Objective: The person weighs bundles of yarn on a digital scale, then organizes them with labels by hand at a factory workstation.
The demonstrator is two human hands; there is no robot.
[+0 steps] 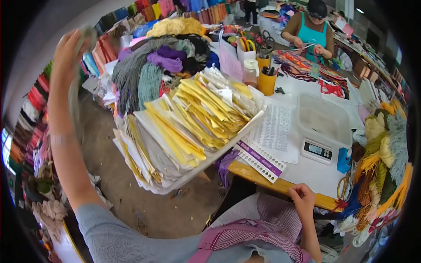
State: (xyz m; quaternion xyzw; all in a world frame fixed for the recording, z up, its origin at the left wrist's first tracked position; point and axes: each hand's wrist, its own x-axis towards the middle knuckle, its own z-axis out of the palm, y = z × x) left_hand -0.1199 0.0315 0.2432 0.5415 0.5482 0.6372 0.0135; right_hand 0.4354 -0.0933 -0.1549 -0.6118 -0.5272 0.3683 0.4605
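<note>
left hand raised far left, closed on grey yarn | right hand curled at near surface edge, grip unclear | risk: dangling yarn may snag overhanging tray

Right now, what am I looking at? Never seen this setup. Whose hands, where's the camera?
No machine: one camera on a person's head, looking down. Their left hand is raised and blurred; a greyish strand seems to hang from it. The right hand rests curled at the table edge, nothing visible in it. On the table: a tray of yellow bundles, yarn, a scale with a tub. Another person works at the far end.
</note>
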